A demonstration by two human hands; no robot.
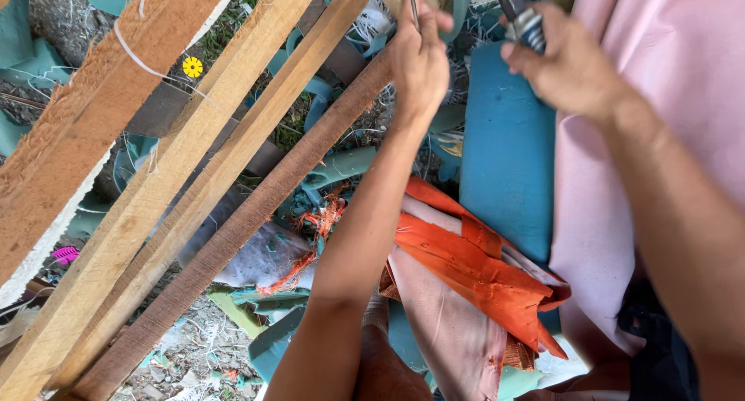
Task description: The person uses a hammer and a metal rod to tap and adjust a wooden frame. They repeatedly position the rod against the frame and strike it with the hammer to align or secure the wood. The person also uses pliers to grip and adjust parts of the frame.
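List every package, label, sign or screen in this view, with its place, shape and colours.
No package, sign or screen shows.
Nearest to a label: a small round yellow flower-shaped disc with a dark centre, upper left, in the gap between the wooden battens; whether it is a sticker cannot be told.
The left hand pinches a thin metal rod; the right hand grips a striped tool handle. Neither bears a label.

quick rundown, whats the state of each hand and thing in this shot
left hand: raised, pinching a thin metal rod
thin metal rod: upright, held
right hand: closed on a striped tool handle
striped tool handle: gripped, top out of frame
rough wooden planks: leaning diagonally, side by side
orange cloth: crumpled, frayed
pink fabric sheet: spread out
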